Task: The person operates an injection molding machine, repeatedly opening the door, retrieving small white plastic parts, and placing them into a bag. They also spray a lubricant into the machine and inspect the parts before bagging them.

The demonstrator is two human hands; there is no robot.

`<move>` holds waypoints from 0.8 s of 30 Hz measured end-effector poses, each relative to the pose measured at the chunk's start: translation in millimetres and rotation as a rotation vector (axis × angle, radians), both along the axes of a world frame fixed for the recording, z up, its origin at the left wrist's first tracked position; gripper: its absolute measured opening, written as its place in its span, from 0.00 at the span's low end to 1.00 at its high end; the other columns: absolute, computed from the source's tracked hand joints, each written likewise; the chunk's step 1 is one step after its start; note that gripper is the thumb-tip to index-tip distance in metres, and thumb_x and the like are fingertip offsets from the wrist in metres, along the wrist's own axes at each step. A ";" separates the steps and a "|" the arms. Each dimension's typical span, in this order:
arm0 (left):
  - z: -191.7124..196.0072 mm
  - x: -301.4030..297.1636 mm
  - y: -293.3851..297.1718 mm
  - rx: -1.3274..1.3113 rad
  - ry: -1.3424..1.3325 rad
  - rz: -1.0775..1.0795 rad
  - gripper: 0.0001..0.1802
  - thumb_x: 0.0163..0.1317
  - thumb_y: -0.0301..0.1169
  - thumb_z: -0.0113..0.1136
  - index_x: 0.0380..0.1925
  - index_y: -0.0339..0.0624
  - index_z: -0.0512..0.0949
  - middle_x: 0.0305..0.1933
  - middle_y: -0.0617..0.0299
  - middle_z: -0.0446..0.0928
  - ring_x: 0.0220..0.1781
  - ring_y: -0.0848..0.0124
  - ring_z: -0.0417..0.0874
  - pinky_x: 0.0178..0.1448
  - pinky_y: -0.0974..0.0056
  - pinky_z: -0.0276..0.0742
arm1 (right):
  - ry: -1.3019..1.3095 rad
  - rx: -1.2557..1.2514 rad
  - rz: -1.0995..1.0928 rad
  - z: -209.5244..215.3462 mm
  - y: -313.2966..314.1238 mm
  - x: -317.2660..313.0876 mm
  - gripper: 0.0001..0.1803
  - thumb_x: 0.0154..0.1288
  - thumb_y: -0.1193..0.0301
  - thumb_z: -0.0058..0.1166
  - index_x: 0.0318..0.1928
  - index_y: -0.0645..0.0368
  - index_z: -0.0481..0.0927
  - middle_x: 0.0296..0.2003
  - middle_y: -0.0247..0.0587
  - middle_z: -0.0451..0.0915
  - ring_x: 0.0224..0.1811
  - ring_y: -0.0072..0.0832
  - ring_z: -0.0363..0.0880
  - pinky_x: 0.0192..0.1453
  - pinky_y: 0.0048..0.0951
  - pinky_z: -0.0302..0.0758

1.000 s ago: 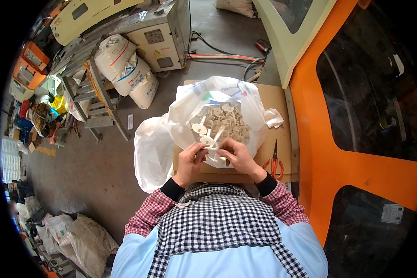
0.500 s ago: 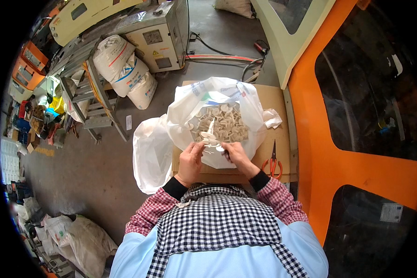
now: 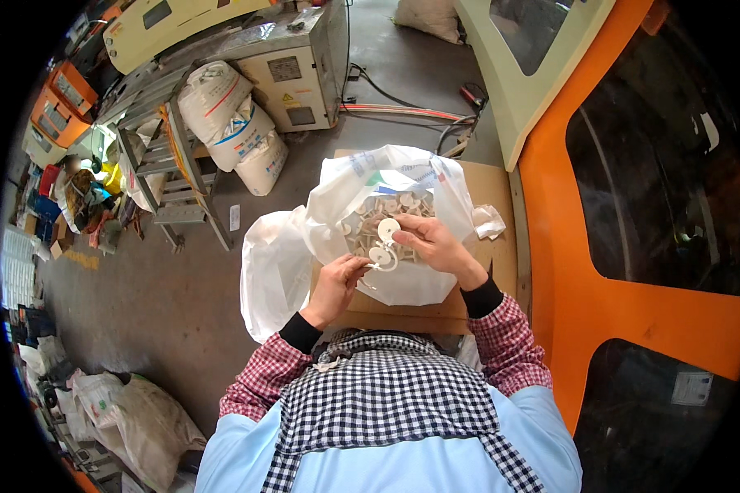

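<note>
A white moulded plastic piece with round discs and a thin curved runner (image 3: 380, 256) is pinched between the fingertips of my left hand (image 3: 335, 287). My right hand (image 3: 440, 245) has its thumb and fingers closed on a white disc (image 3: 389, 231) at the upper end of that piece; whether the disc is still joined to the runner, I cannot tell. Both hands are over the near side of an open white plastic bag (image 3: 325, 218). Inside the bag lie many loose off-white disc-shaped plastic parts (image 3: 411, 205), partly hidden by my right hand.
The bag stands on a cardboard-covered surface (image 3: 495, 182) beside an orange machine (image 3: 548, 246). A crumpled white scrap (image 3: 489, 222) lies to its right. My right arm mostly hides the scissors. A second white bag (image 3: 273, 263) hangs at the left; stacked sacks (image 3: 242, 140) stand beyond.
My right hand has moved up and further over the bag, onto a disc. The plastic piece is turned, its pointed stem no longer standing up. The scissors are now mostly covered.
</note>
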State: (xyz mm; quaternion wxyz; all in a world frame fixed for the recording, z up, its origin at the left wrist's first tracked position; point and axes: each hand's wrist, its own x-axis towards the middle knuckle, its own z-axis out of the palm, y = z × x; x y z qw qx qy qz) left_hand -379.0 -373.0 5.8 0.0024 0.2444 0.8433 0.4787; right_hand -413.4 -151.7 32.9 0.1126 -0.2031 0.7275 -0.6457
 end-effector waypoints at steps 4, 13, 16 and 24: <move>-13.8 -0.9 -3.3 0.041 0.083 0.019 0.07 0.56 0.20 0.54 0.36 0.35 0.77 0.28 0.54 0.74 0.28 0.63 0.78 0.34 0.65 0.74 | 0.198 0.165 -0.080 8.8 -1.9 8.1 0.13 0.61 0.73 0.53 0.46 0.66 0.76 0.35 0.44 0.77 0.35 0.29 0.75 0.40 0.26 0.71; -14.7 14.9 9.9 0.062 -0.020 0.344 0.12 0.62 0.28 0.54 0.44 0.36 0.72 0.35 0.59 0.74 0.28 0.70 0.75 0.30 0.68 0.72 | 0.424 0.108 -0.387 -5.7 -30.6 34.1 0.21 0.57 0.78 0.55 0.53 0.60 0.72 0.39 0.48 0.77 0.39 0.36 0.78 0.40 0.30 0.75; -8.3 22.8 15.4 0.822 -1.087 0.084 0.15 0.65 0.39 0.51 0.43 0.38 0.72 0.36 0.59 0.75 0.29 0.72 0.74 0.31 0.68 0.70 | 0.571 0.144 -0.364 -14.2 -40.1 46.1 0.23 0.54 0.80 0.57 0.52 0.61 0.71 0.38 0.47 0.76 0.40 0.38 0.78 0.41 0.32 0.76; -27.1 22.3 11.9 0.671 -0.683 0.157 0.15 0.67 0.39 0.49 0.37 0.37 0.74 0.25 0.64 0.74 0.20 0.78 0.72 0.23 0.74 0.68 | 0.604 0.321 -0.585 -35.6 -28.3 60.4 0.09 0.56 0.71 0.59 0.25 0.62 0.75 0.17 0.45 0.71 0.16 0.30 0.72 0.22 0.29 0.69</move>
